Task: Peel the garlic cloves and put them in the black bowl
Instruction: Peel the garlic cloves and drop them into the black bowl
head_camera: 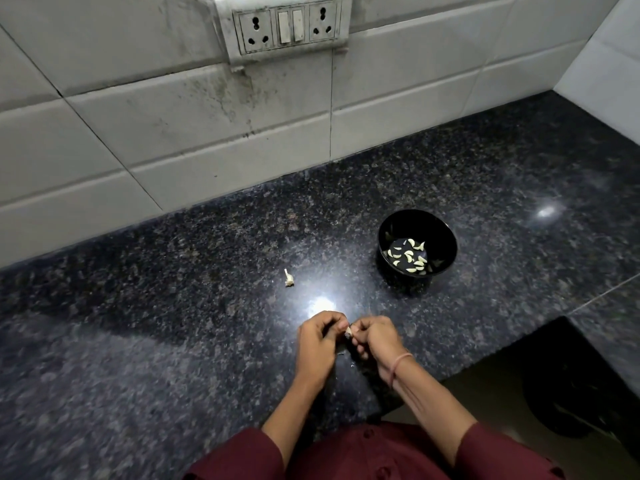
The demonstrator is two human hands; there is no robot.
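Note:
My left hand (317, 344) and my right hand (375, 339) meet over the dark granite counter (173, 306), fingertips pinched together on one small garlic clove (349, 330). Only a pale tip of the clove shows between the fingers. The black bowl (446, 244) stands beyond and to the right of my hands, with several peeled cloves (412, 257) lying in its bottom. A small pale garlic stem piece (288, 278) lies on the counter to the left of the bowl, apart from both hands.
A tiled wall (173, 116) with a switch and socket panel (285, 26) backs the counter. The counter's front edge cuts in at the lower right, where a dark round object (568, 396) sits on the floor. Small bits of skin (352, 365) lie under my hands.

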